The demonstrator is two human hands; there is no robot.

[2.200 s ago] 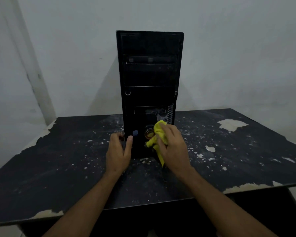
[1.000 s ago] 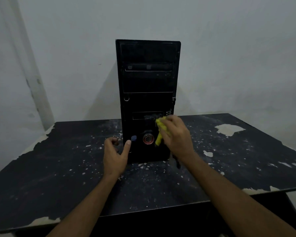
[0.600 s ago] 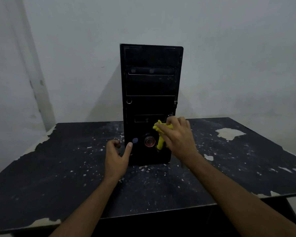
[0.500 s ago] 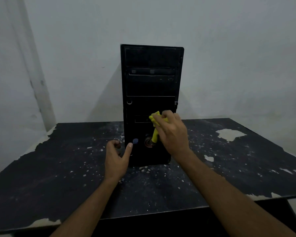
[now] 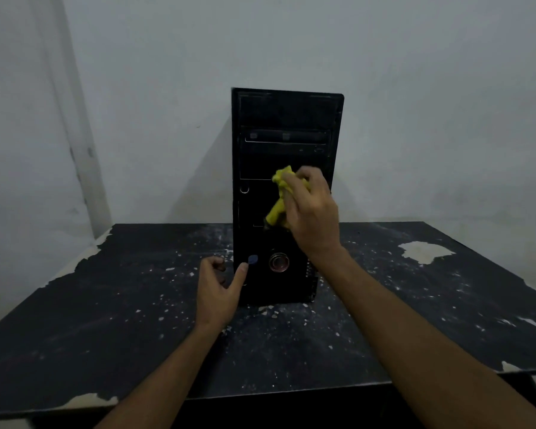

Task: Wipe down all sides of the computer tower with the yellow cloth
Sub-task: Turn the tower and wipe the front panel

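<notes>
Right-hand grip first: the right hand point(image 5: 313, 212) is bunched around a crumpled yellow cloth point(image 5: 280, 196) and presses it against the front panel of a black computer tower point(image 5: 287, 119), about halfway up the panel, just below the disc drive slot point(image 5: 287, 138). Part of the cloth pokes out above the fingers and a strip of it hangs down below the palm. The right forearm reaches in from the lower right corner.

The left-hand grip holds nothing. The left hand point(image 5: 218, 291) sits at the lower left corner of the tower, its thumb stretched out with the tip against the front panel, its fingers curled loosely toward the tower's left side. It cannot be told whether those fingers touch the case.

The tower stands upright near the middle of a dark worktop point(image 5: 106, 335), its front facing the viewer. Low on the panel are a small blue sticker or button point(image 5: 253, 259) just above the left thumb, and a round, metal-ringed button point(image 5: 279, 262) to its right.

The worktop surface is black, badly worn, speckled with pale flecks, with larger bare patches along its left edge and at the far right. A plain pale wall point(image 5: 430, 103) stands behind it.
</notes>
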